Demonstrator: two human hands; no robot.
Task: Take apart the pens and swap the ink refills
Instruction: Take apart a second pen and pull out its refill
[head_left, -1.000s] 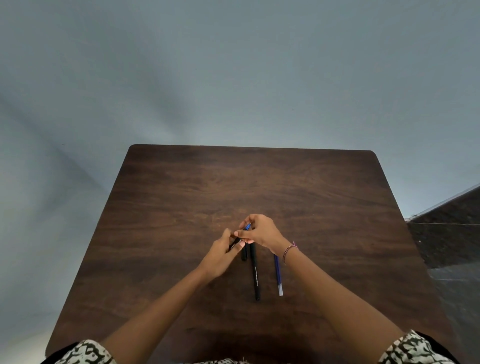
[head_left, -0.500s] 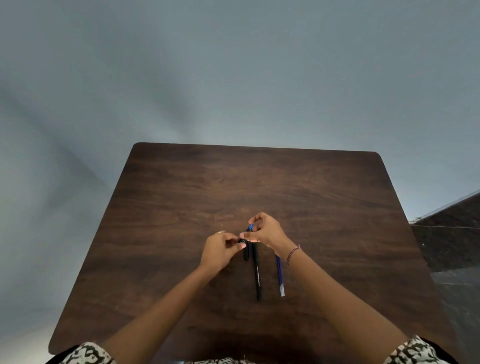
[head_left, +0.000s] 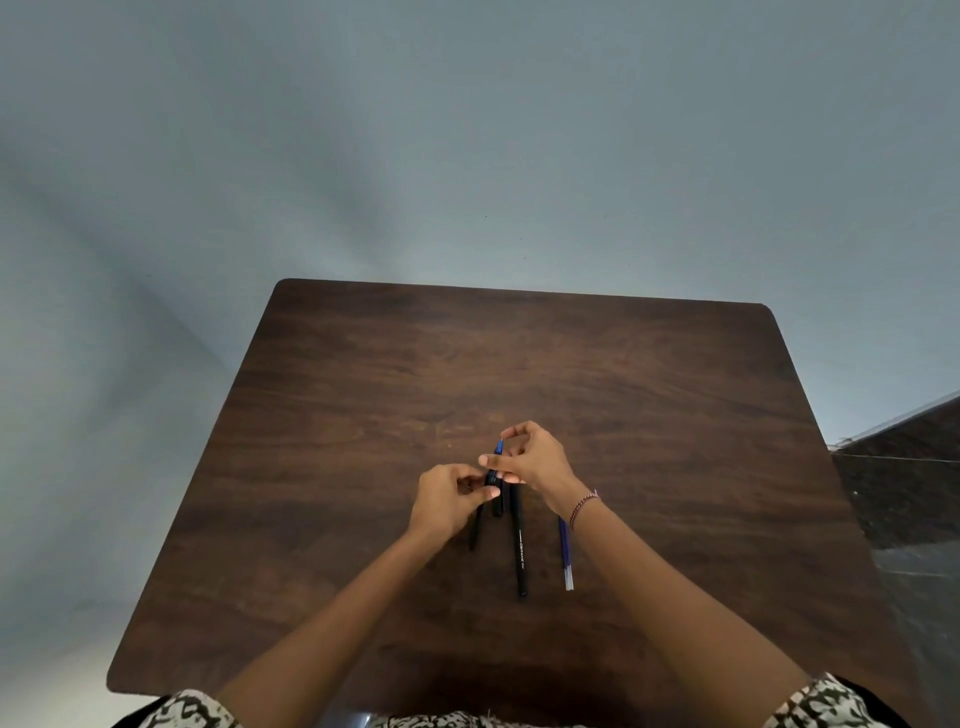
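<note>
**A:** Dark wooden tabletop (head_left: 363, 415), pale grey wall behind, and everything is happening around its middle. What's in the hands?

**B:** A blue refill (head_left: 500, 448), tip towards the far edge, pokes out of a black pen part (head_left: 497, 501). The right hand (head_left: 537, 460) pinches the refill near its top between thumb and fingertips. The left hand (head_left: 447, 501) has its fingers curled round the black part lower down.

**A:** How will that refill handle?

**B:** Featherlight, I'd say. It's a thin plastic tube, smooth, and likely to bend or kink if forced. A pinch close to the mouth of the black part, moving straight along the axis, looks wisest. The black part seems stiffer and should take a firmer grip.

**A:** And around them?

**B:** A black barrel (head_left: 519, 551) with white print lies lengthwise, one end towards the near edge, just right of the left hand. Near it is a second refill (head_left: 566, 558), blue with a clear end, its top hidden under the right wrist and bracelet (head_left: 584, 506). Another black piece (head_left: 474, 532) shows below the left hand. Whether it's held or lying there, I can't tell.
</note>
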